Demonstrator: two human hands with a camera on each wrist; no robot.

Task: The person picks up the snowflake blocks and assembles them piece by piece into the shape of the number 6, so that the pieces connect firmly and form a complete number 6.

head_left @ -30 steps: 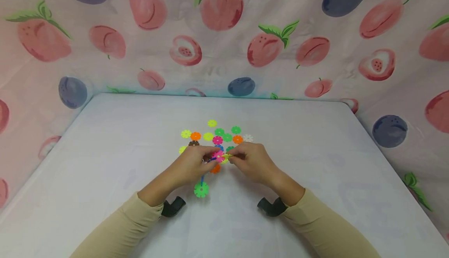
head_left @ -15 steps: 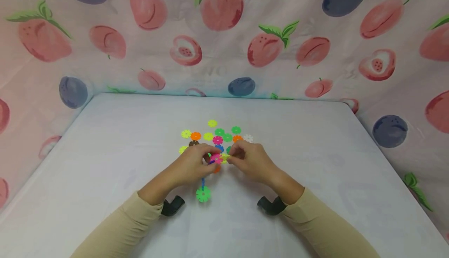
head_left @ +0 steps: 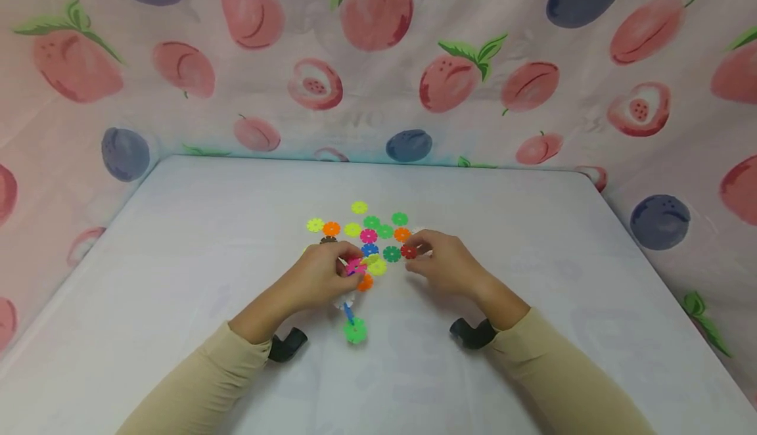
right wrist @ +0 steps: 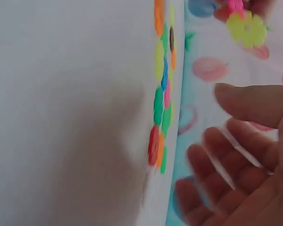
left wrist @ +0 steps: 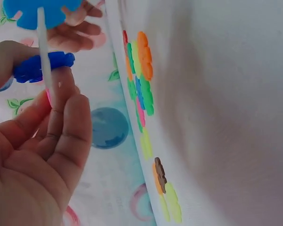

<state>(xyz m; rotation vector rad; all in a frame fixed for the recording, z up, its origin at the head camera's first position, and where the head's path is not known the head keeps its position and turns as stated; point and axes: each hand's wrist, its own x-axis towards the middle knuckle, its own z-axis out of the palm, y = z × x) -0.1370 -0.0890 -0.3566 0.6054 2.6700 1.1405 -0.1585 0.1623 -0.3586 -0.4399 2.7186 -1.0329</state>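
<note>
An assembly of interlocked plastic snowflake discs, pink, yellow and orange at the top with a blue stem, a white disc and a green disc below, is gripped in the curled fingers of the left hand. The right hand is held just right of it, fingers relaxed and apart, beside a red snowflake disc lying on the white bench among loose coloured discs.

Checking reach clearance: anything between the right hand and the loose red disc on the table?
Nothing visible. The right hand has its fingertips right beside the red disc, with no piece between them. The green disc lies on the disc's far side, toward the left hand.
</note>
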